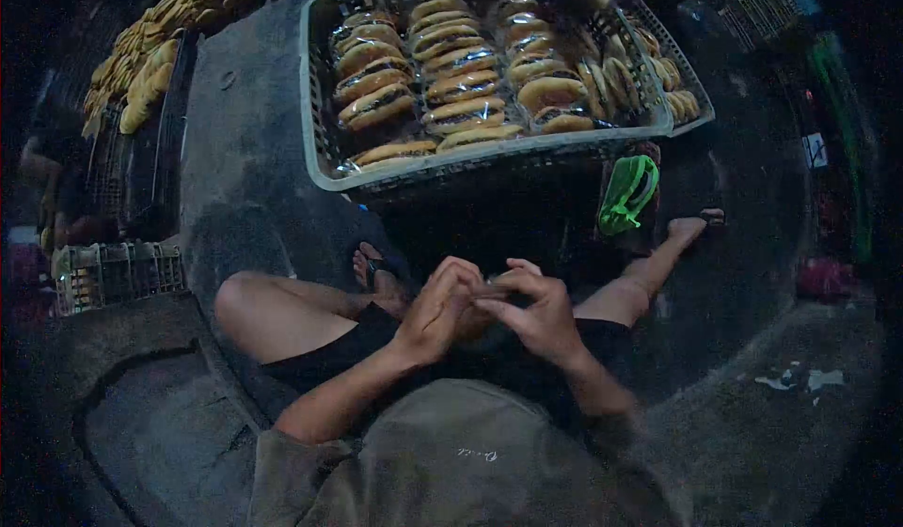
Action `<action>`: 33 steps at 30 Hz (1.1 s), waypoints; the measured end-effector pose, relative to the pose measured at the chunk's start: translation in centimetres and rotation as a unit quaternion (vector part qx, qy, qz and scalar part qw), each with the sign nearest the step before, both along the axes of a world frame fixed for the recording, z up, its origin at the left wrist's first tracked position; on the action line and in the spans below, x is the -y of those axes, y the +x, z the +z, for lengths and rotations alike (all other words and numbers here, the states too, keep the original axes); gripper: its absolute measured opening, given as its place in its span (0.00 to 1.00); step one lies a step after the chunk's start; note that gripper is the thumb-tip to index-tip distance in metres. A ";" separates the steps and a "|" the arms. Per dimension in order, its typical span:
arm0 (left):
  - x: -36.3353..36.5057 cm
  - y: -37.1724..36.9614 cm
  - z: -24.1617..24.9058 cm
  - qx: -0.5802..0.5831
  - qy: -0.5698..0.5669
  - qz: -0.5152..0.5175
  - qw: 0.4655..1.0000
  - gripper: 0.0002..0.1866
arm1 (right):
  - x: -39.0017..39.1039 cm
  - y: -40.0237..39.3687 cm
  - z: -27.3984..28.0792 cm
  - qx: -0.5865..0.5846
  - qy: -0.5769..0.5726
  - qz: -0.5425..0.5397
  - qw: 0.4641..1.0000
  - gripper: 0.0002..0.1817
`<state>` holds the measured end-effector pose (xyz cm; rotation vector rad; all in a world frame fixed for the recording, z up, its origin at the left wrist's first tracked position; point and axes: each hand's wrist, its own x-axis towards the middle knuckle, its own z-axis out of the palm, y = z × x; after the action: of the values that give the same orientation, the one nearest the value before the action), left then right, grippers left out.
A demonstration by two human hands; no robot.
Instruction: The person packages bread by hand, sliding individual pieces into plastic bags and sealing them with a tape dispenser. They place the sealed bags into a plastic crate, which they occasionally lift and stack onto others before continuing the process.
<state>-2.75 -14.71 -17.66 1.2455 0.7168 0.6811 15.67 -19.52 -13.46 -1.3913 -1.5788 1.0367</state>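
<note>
My left hand (437, 313) and my right hand (538, 313) meet above my lap, their fingers curled and pinched together. Whatever lies between the fingertips is small, blurred and partly hidden, so I cannot make out its kind. Beyond the hands stands a large pale plastic crate (308, 94) holding rows of filled buns (466, 85), many in shiny clear wrapping with dark filling showing at the split. Neither hand touches the crate.
A bright green strapped item (628, 193) hangs or lies by the crate's right front corner. Unwrapped buns (150, 85) are piled at upper left. Another crate (118, 278) stands at left. White scraps (800, 378) lie on the floor at right. My bare legs are spread.
</note>
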 end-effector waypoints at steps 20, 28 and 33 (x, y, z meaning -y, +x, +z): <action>2.0 -2.2 2.4 -0.136 0.209 -0.011 0.968 0.08 | 3.2 -0.7 -1.9 0.009 -0.061 -0.013 0.998 0.07; 5.5 -2.3 -1.2 -0.164 -0.147 -0.082 0.972 0.11 | 6.3 -3.0 -4.6 -0.240 -0.285 -0.076 0.925 0.08; 5.7 -0.1 1.2 -0.180 0.066 -0.027 0.981 0.17 | 5.8 -2.9 -4.9 -0.542 -0.378 -0.263 0.703 0.04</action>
<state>-2.86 -20.39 -16.43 1.5274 0.9414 0.4675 12.81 -25.35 -18.32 -1.1392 0.1736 1.7241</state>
